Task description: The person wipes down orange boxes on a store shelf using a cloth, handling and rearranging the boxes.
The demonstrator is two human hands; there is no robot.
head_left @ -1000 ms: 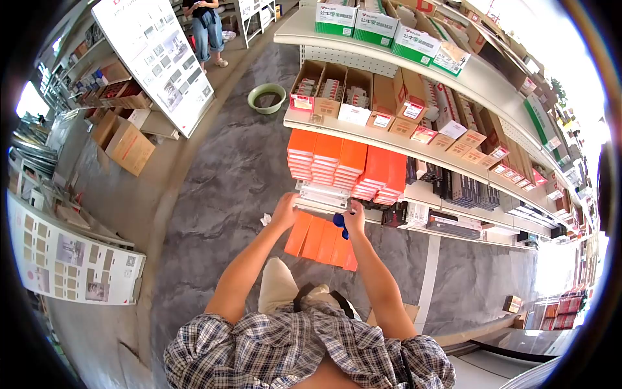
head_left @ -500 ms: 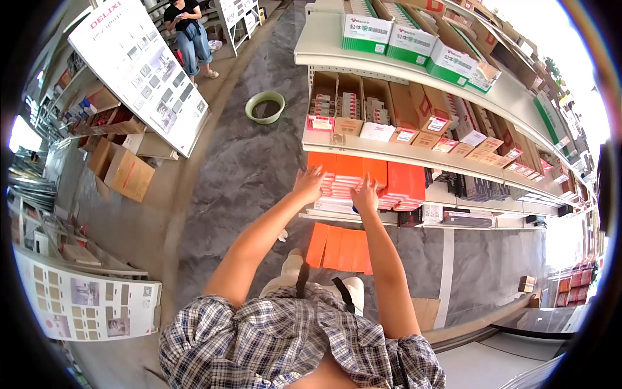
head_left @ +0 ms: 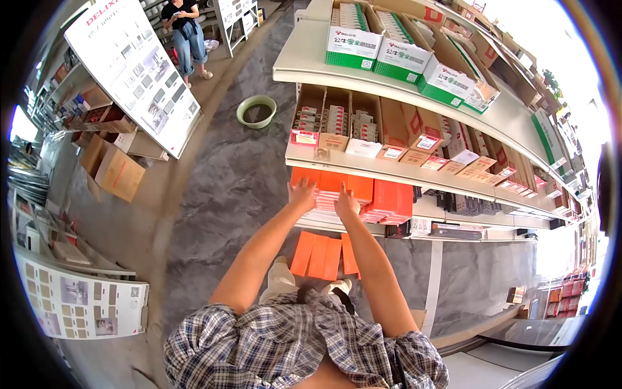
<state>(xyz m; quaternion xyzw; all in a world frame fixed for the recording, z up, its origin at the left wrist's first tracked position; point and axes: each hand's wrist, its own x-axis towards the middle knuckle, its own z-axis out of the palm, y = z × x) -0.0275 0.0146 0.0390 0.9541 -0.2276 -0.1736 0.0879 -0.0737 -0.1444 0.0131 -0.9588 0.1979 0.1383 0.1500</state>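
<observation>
Orange boxes [head_left: 358, 188] with white sides are stacked on the low shelf in front of me. My left hand [head_left: 302, 196] lies against the left part of this stack, its fingers spread. Beside it, my right hand [head_left: 346, 203] touches the front of the stack, with the index finger stretched upward. Both hands appear to hold nothing; the undersides of the fingers are hidden. Several flat orange boxes [head_left: 316, 256] lie on the floor near my feet, partly covered by my right forearm.
Above the stack, a shelf [head_left: 311, 155] bears open cartons of small devices. Green-and-white boxes [head_left: 353, 47] stand on the top shelf. A green basin [head_left: 256, 111] sits on the floor, left of the shelving. A person [head_left: 184, 32] stands behind a display board [head_left: 139, 71].
The view has shifted, so the shelving appears lower and further left. Both hands stay at the orange stack. A gap among the orange floor boxes shows beside my right forearm.
</observation>
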